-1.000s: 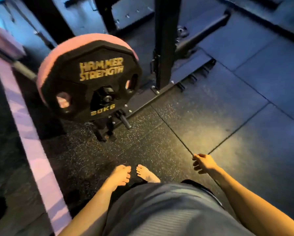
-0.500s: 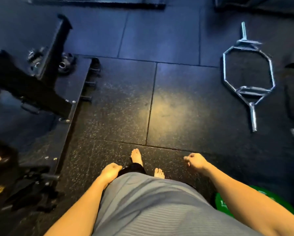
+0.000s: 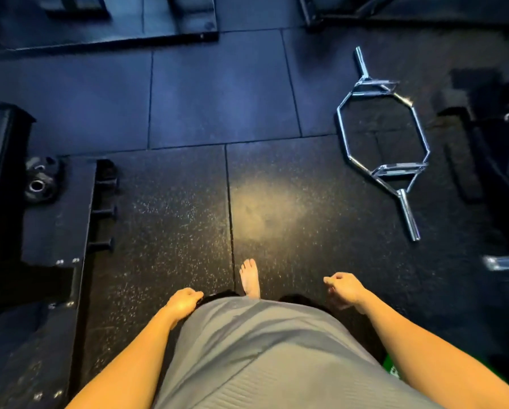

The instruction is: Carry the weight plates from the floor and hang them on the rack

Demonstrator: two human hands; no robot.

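Dark speckled rubber floor tiles (image 3: 170, 219) (one warm light patch (image 3: 265, 208)) in dim blue light.

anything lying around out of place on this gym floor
Yes: a chrome hex bar lies flat on the rubber floor up right, unloaded and in open walking space. A small dark plate lies loose on the rack base at left. Both hands hold nothing.

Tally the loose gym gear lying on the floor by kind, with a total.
Chrome hex bars: 1
Small black weight plates: 1
Green weight plates: 1, only a sliver showing by the right arm
Total: 3
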